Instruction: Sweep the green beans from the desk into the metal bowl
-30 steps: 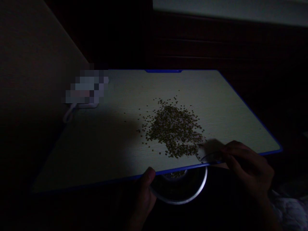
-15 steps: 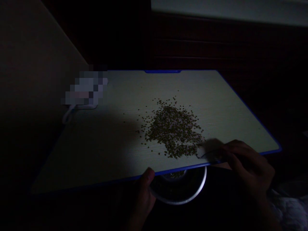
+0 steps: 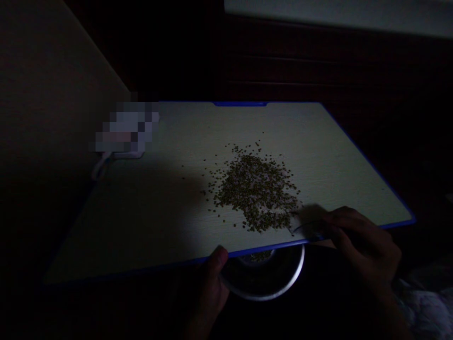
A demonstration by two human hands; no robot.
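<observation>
A loose heap of small greenish-brown grains (image 3: 256, 189) lies on a pale board (image 3: 141, 217) with a blue edge. My left hand (image 3: 212, 285) grips the near edge of the board, thumb on top and the other fingers mostly hidden below. At the board's front right, my right hand (image 3: 364, 243) pinches a thin tool with a curved edge (image 3: 304, 226); darkness hides its exact kind. The tool's tip is down by the heap's right end. Partly beneath the near edge is a round metal bowl (image 3: 264, 297) with some grains inside.
A white object with a looped strap (image 3: 101, 165), partly pixelated, rests on the board's far left. Dark panelling (image 3: 300, 71) under a pale ledge (image 3: 336, 14) stands behind the board. Crumpled pale cloth (image 3: 424, 302) shows at lower right. The light is very dim.
Hardly anything differs. My right hand and the tool have shifted very slightly left at the heap's right end; the view has moved a little.
</observation>
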